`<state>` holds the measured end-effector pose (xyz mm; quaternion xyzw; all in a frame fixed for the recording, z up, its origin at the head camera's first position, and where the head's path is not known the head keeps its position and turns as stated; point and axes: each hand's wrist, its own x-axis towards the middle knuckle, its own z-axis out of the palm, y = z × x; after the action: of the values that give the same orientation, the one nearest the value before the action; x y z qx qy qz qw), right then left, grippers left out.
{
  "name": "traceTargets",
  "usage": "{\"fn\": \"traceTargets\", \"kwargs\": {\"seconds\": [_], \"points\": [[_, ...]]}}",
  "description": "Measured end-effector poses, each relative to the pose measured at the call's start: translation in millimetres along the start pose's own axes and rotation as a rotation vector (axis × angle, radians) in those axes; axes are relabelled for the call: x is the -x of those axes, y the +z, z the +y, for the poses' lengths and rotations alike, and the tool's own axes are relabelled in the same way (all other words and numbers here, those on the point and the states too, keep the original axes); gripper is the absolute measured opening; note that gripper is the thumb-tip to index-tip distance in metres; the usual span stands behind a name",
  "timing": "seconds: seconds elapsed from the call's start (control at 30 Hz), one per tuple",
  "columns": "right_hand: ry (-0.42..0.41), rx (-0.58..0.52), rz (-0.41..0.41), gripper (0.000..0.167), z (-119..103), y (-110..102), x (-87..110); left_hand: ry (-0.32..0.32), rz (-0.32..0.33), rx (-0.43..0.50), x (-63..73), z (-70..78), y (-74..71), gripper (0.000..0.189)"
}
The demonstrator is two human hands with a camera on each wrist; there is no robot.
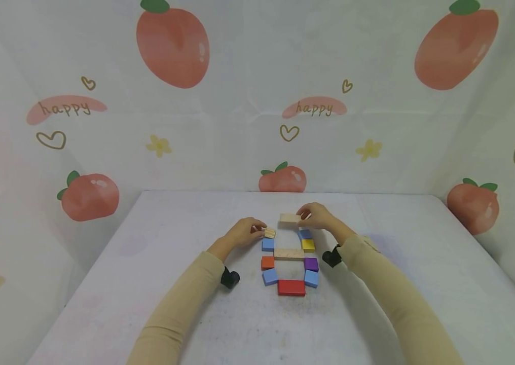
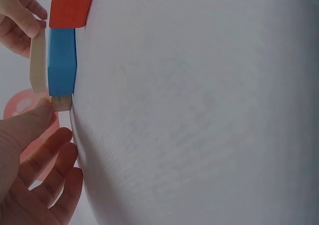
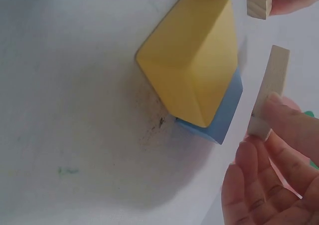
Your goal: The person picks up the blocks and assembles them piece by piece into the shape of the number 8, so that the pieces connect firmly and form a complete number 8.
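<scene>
My right hand (image 1: pixel 316 217) pinches one end of a long plain wooden block (image 1: pixel 289 218) between thumb and fingers. In the right wrist view this wooden block (image 3: pixel 271 80) is held up past the yellow block (image 3: pixel 194 55) and the blue block (image 3: pixel 227 115). My left hand (image 1: pixel 245 232) has its thumb and a fingertip at a small plain wooden block (image 1: pixel 269 232) on the ring's upper left. In the left wrist view that small block (image 2: pixel 61 103) adjoins a blue block (image 2: pixel 62 60); the other fingers are loosely bent.
Coloured blocks form a ring on the white table (image 1: pixel 193 324): a red block (image 1: pixel 291 288) at the near end, an orange block (image 1: pixel 267 262) at left, a purple block (image 1: pixel 311 264) at right. A wooden block (image 1: pixel 289 254) crosses the middle. A fruit-printed curtain (image 1: pixel 239 142) stands behind.
</scene>
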<state>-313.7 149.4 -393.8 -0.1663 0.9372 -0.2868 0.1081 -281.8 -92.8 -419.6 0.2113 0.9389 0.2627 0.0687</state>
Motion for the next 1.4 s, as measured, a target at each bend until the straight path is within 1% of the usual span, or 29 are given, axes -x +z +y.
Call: {"fn": "traceTargets", "kwargs": {"seconds": [0.23, 0.67, 1.13, 1.4], "points": [[0.032, 0.02, -0.029, 0.035, -1.7, 2.4, -2.8, -0.001, 0.0, 0.011, -1.3, -1.6, 1.5, 0.027], [0.08, 0.045, -0.078, 0.035, -2.0, 8.5, -9.2, -0.023, -0.007, 0.011, -1.1, -2.0, 2.4, 0.027], [0.117, 0.024, -0.089, 0.033, -6.5, 12.2, -7.9, -0.023, -0.005, 0.024, 0.6, 1.4, 0.2, 0.027], [0.114, 0.023, -0.095, 0.031, -6.8, 13.0, -9.0, -0.01, 0.004, 0.021, -2.2, -2.3, 1.9, 0.026]]}}
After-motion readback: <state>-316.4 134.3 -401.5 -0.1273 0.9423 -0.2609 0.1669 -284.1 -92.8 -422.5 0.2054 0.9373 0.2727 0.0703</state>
